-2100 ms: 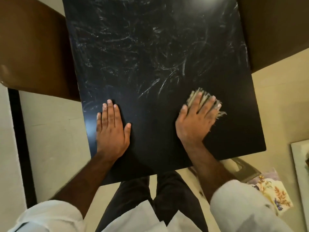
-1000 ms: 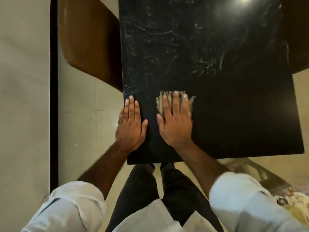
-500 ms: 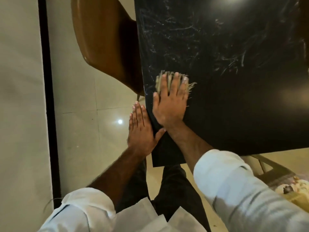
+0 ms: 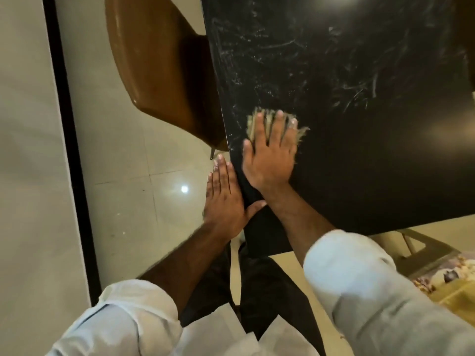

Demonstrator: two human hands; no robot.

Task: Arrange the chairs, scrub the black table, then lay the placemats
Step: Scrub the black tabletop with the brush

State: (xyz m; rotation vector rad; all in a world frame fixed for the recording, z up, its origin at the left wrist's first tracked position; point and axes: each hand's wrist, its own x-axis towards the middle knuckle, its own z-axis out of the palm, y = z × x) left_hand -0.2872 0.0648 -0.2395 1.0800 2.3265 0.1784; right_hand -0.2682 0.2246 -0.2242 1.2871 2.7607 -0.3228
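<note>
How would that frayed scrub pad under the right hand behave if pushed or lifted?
Probably soft and floppy: the scrub pad lies flattened under the straight fingers of the right hand, with loose fibres sticking out. Likely light. Pushed, it should slide readily on the glossy black table, though it may shed strands.

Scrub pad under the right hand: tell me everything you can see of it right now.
The scrub pad is a pale tan, fibrous wad with frayed strands sticking out on its right side. It lies flat on the black table, close to the table's left edge. The right hand presses on it with straight, spread fingers, covering most of it; only its far edge, strips between the fingers and the fray show.
</note>
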